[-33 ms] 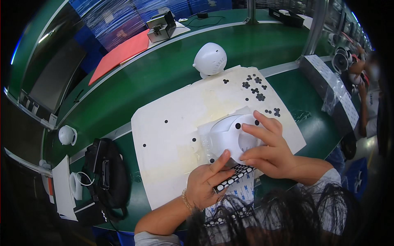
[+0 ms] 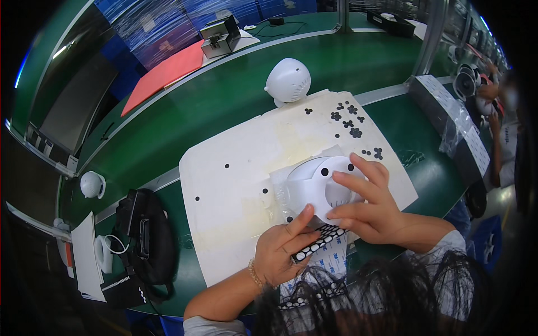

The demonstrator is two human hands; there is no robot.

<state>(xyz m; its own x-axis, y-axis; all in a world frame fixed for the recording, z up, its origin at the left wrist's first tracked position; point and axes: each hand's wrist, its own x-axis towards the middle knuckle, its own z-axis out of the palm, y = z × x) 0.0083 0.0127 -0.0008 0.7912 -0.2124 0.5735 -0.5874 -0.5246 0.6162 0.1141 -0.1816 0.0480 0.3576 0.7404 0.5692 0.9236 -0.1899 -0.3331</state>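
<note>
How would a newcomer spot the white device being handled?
Find the pale board on the green table. Right of its middle, under the right hand, is a white device. Two black dots distinguish it from the white one at the far edge.

Head cam: L one of a side-by-side pr, worn up top, wide fisheye, and we're looking down & fwd over the work!
Hands: L hand [image 2: 278,252] on pic L, R hand [image 2: 374,204] on pic R, forearms in from the btm, so it's the wearer's own POV, fairly nr.
Hair: dark strands [image 2: 386,291] across the btm edge, v. close to lens.
Mat: white mat [image 2: 235,140] approx. mid-frame, seen from above at a slant.
Blue stacks: wrapped blue stacks [image 2: 216,14] up top, the far bkgd.
Post: metal post [image 2: 432,39] leans upper R, fisheye bend twd the rim.
</note>
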